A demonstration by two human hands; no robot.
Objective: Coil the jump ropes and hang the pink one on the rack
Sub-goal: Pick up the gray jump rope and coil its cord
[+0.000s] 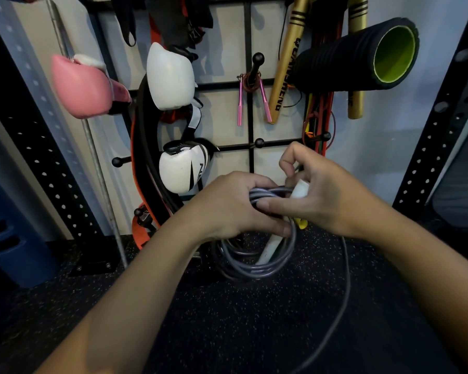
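A grey jump rope (254,268) hangs in several loops below my hands, with one loose strand trailing down to the right. My left hand (233,209) grips the top of the coil. My right hand (319,193) holds a white handle (300,188) and rope strands against the coil. A second white handle (270,249) hangs inside the loops. The pink jump rope (251,85) hangs coiled on a black peg (257,60) of the wall rack (250,125), its two pink handles pointing down.
On the rack hang a pink boxing glove (84,87), white gloves (170,76), a black-and-green foam roller (362,58), gold sticks (287,63) and resistance bands. Black perforated uprights (438,125) stand at both sides. Speckled rubber floor (227,319) lies below.
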